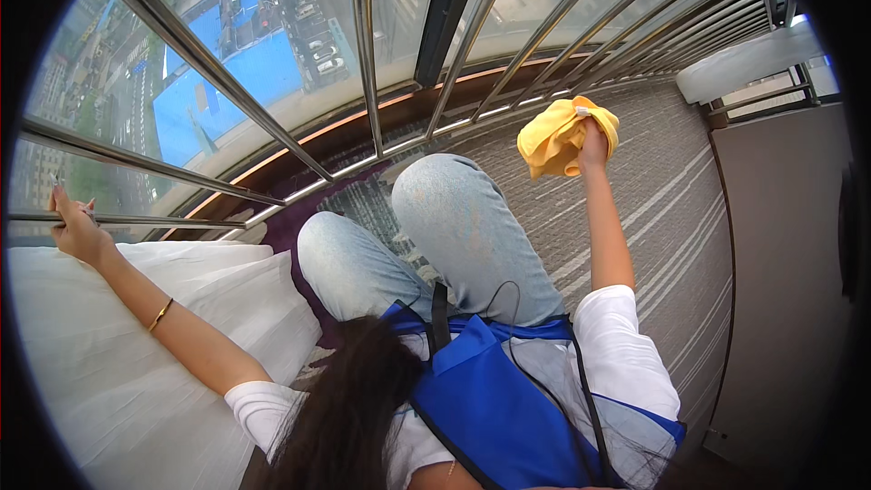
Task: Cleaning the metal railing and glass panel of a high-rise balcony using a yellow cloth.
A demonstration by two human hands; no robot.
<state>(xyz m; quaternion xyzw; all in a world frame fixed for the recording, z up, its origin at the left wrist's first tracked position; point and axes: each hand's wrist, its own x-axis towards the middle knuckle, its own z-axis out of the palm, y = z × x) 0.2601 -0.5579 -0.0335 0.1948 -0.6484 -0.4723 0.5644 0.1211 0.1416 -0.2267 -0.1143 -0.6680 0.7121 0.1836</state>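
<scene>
A bunched yellow cloth point(551, 136) with a small white tag hangs from my right hand point(594, 143), which grips it above the carpet. My right arm reaches forward, and the cloth is apart from the railing bars. At the far left, my left hand point(78, 231) is closed around a polished metal railing bar point(170, 222). Part of that grip is hidden behind the fingers. Beyond the railing is a large window pane point(88, 163). My bent knees point(442, 197), in light jeans, are close to the foot of the railing.
A sheer white curtain point(156, 306) falls beneath my left arm. More metal bars point(367, 47) curve along the window, with a dark mullion point(449, 13) behind them. Grey striped carpet point(653, 218) runs to a grey wall point(782, 252) at right. A white bundle point(755, 61) hangs near the far bars.
</scene>
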